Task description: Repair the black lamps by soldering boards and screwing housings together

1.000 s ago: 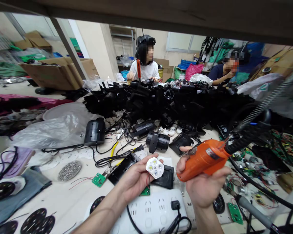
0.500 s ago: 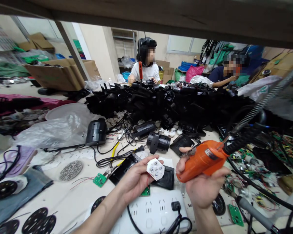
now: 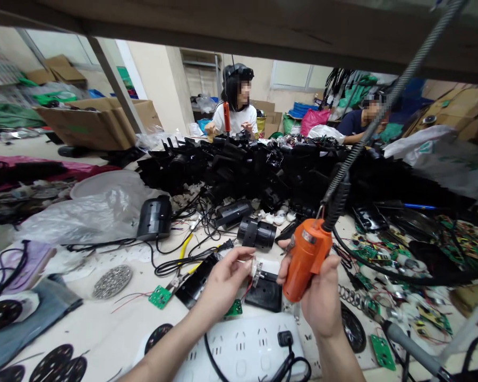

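My left hand [image 3: 228, 278] pinches a small white LED lens module [image 3: 257, 269], now turned nearly edge-on, with a red wire trailing below it. An orange electric screwdriver [image 3: 302, 262] rests in my right hand [image 3: 322, 305], hanging from a spring and a black cable; its lower end points down and toward the module, apart from it. Under the hands lies a black rectangular housing part [image 3: 264, 297]. A green circuit board [image 3: 234, 309] shows partly beneath my left wrist.
A white power strip [image 3: 239, 345] lies in front, a black plug in it. A round dish of screws [image 3: 112, 281] and pliers [image 3: 186, 246] are to the left. Black lamp housings [image 3: 257, 232] stand behind. Circuit boards [image 3: 382, 350] and a soldering iron [image 3: 412, 347] lie right. Two people sit beyond the pile.
My left hand has turned the LED module from facing me to edge-on. My right hand has swung the screwdriver from slanted to more upright and moved it slightly left.
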`<state>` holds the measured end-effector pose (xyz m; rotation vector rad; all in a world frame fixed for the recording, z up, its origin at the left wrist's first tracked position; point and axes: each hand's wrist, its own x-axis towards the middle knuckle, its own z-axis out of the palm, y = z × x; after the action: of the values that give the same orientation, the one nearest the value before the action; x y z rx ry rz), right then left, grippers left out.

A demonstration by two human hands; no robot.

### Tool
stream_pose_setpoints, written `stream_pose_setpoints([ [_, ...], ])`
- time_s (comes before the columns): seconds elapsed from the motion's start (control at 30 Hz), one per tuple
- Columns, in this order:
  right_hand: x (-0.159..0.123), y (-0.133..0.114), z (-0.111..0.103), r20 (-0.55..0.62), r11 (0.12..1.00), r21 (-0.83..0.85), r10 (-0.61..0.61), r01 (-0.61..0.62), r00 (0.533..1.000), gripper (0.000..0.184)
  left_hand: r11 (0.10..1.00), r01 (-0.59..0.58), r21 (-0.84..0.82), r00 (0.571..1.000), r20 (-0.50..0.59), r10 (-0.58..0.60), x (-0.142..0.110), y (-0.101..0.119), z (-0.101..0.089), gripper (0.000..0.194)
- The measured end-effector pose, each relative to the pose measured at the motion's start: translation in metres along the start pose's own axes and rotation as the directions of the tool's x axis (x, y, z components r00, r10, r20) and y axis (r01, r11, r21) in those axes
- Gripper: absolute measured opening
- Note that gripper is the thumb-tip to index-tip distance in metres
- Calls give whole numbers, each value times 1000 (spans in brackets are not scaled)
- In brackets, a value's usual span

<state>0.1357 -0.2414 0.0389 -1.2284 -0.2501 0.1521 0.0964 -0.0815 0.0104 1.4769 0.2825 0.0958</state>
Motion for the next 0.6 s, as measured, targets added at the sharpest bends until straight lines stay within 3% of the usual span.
stream_pose_setpoints([
  [0.1, -1, -2, 1, -17, 998, 22, -50, 50, 999, 80, 919, -130, 371, 990, 90, 104, 2, -2, -1, 26],
  [0.2, -2, -6, 2, -25, 996, 29, -85, 86, 996, 78, 790, -265, 553, 962, 213, 173, 4, -4, 2, 21],
  [0.3, -2, -8, 2, -26, 995, 35, -98, 99, 995, 76, 639, -390, 664, 917, 342, 204, 4, -1, 7, 18],
  [0.47, -3, -8, 1, -29, 994, 34, -100, 101, 995, 77, 359, -526, 771, 843, 527, 104, 2, 7, 17, 18],
  [0.6, -3, -7, -1, -33, 994, 22, -108, 108, 994, 77, 247, -614, 750, 787, 605, 119, 2, 7, 16, 17],
])
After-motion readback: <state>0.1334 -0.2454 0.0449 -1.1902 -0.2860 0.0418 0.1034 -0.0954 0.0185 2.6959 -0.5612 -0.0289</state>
